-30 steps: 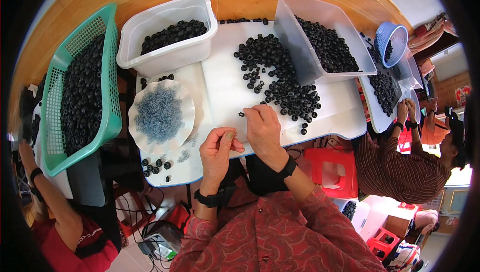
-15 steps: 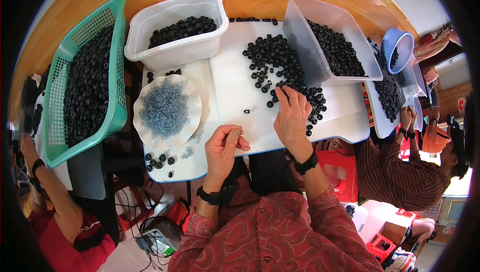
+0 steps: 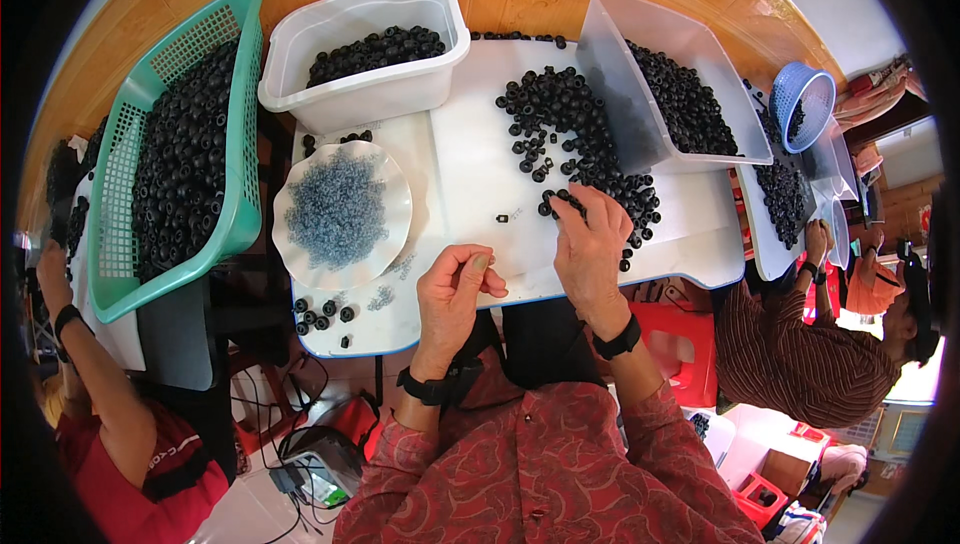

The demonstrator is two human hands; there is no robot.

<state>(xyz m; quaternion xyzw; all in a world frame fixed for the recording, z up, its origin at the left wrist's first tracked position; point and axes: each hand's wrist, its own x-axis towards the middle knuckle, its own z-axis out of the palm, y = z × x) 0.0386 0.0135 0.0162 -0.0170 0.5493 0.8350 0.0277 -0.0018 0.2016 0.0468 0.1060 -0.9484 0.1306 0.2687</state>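
My right hand (image 3: 592, 259) is at the near edge of a loose heap of small black round parts (image 3: 590, 134), ring-like with a hole. Its thumb and fingertips close around one of these parts, partly hidden by the fingers. To the left of it, my left hand (image 3: 452, 296) hovers above the table's front edge, thumb and fingers pinched together. Whatever it may hold is too small to make out. Between and beyond the hands, one small black piece (image 3: 502, 218) lies by itself on the white tabletop (image 3: 470, 174).
A scalloped white plate (image 3: 398, 229) holds tiny clear bluish pieces. Bins of black parts stand around: a green basket (image 3: 250, 164), a white tub (image 3: 375, 99) and a clear box (image 3: 655, 144). Other people sit at both sides; a red stool (image 3: 672, 349) is at right.
My right hand has drawn slightly nearer at the heap's edge, its fingers bending more around a part. The left hand keeps its pinch. The whole view has shifted a little.
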